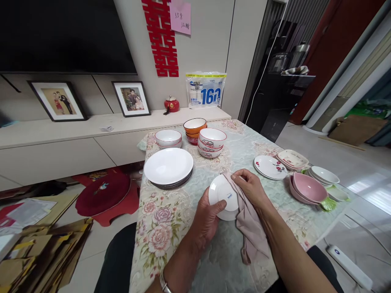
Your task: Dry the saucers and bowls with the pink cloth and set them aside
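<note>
Plate (219, 189), white and round, lay in my left grip (209, 213) over the near middle of the worktop (159, 238). That grip was clamped on it, fingers behind the left edge, thumb laid across the lower part of the face. My right grip (250, 185) was pinched on a pink cloth (252, 234) at the plate's upper right edge; the cloth overlapped that side and hung down toward me.

A floral cover dressed the worktop. Near the plate, further off and to the left, I saw a pile of big plates (169, 165), with white bowls (168, 138), orange bowls (195, 124) and red-patterned bowls (212, 140) behind. Well apart on the right sat flowered plates (269, 167), square dishes (291, 158), pink bowls (310, 188) and small white bowls (325, 174). Past the far edge ran a low cabinet (122, 130) bearing two frames (131, 98), a red pot (171, 105) and a bag (206, 91) printed "160", with a black screen (61, 36) above. Down on the left floor I had a red stool (102, 191) and flattened cardboard (55, 256); on the right, a power strip (350, 266).

Being round, the plate gave me no long axis to read. The face with a small blue mark was tilted up toward the head camera.
</note>
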The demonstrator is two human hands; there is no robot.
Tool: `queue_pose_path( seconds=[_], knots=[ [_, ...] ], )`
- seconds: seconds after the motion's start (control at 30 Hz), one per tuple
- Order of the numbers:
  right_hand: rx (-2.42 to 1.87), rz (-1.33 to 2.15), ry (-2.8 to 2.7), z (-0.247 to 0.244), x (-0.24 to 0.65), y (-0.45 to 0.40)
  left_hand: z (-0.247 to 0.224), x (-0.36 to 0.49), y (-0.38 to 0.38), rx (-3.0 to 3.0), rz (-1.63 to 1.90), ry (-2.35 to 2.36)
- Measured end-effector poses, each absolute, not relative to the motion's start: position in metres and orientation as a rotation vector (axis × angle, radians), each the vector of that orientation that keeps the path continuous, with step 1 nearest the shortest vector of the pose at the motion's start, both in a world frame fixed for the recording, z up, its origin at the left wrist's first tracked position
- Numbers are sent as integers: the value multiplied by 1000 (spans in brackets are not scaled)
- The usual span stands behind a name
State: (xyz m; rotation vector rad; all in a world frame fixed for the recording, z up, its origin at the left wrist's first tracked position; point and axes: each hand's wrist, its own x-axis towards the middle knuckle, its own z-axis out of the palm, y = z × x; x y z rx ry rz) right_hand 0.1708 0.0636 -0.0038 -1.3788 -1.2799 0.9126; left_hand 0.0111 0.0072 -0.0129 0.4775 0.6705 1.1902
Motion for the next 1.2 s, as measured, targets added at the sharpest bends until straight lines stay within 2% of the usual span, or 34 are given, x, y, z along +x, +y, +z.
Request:
queue_pose_path(
  seconds=[0.3, 0.67, 0.8, 0.97, 1.2],
  knots=[
    [-1395, 718, -1426, -2, 170, 60, -7, 12, 6, 544, 1185, 680],
    [-1215, 216, -1968, 22, 134, 32, -12, 15, 4, 638, 1153, 682],
    [-1202, 263, -1997, 25, 132, 31, -11, 14, 4, 639, 1136, 676],
    [-1453, 521, -1680, 17, 161, 49, -8, 13, 3, 614, 1127, 681],
    [-1522, 542, -1529, 1, 186, 63, -7, 10, 5, 547, 1130, 712]
  ],
)
